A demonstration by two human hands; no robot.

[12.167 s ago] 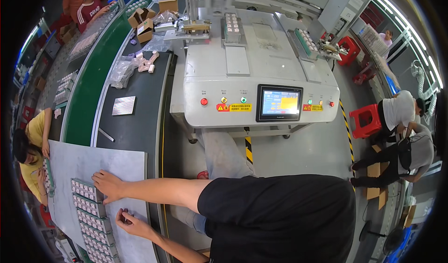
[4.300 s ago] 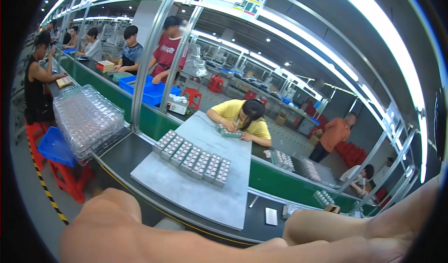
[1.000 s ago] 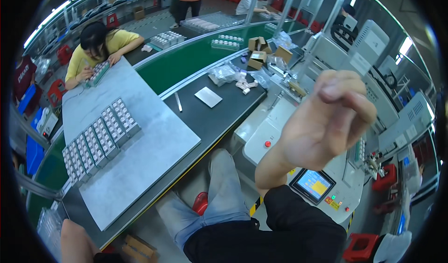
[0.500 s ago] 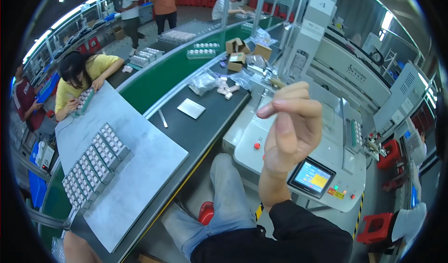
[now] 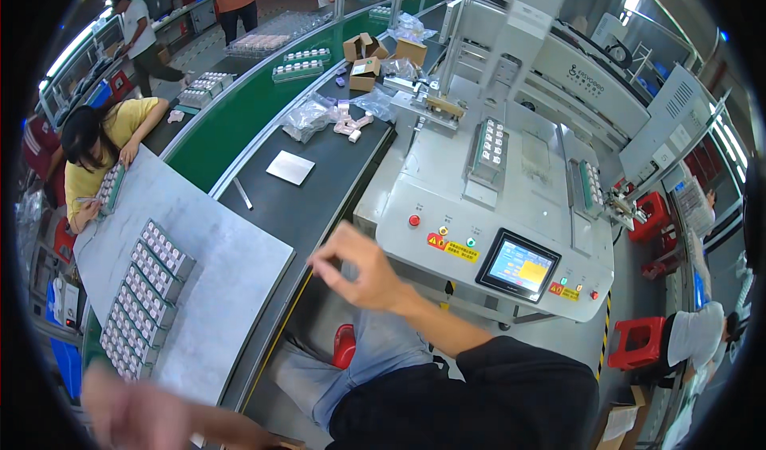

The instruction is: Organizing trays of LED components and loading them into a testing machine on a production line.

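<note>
My right hand (image 5: 363, 273) is raised between the dark bench and the machine's control panel. Its fingers curl loosely with a gap inside the curve, and nothing shows in them. My left hand (image 5: 140, 410) is at the lower left, smeared by motion, so its fingers cannot be read. Close beyond it, several green trays of small white pieces (image 5: 148, 306) stand in a row on a grey board (image 5: 215, 278). Another filled tray (image 5: 489, 151) rests on the white machine (image 5: 415, 187), touched by neither hand.
A person in yellow (image 5: 128, 127) handles a tray at the board's far left corner. Plastic bags (image 5: 309, 119), open cartons (image 5: 365, 71) and a silver plate (image 5: 290, 167) lie on the dark bench (image 5: 263, 203). The machine carries a touchscreen (image 5: 519, 265) and a red button (image 5: 414, 220).
My right hand has dropped down and left from in front of the machine, uncovering the tray there. The left hand has come further into view at the lower left. The whole view has shifted.
</note>
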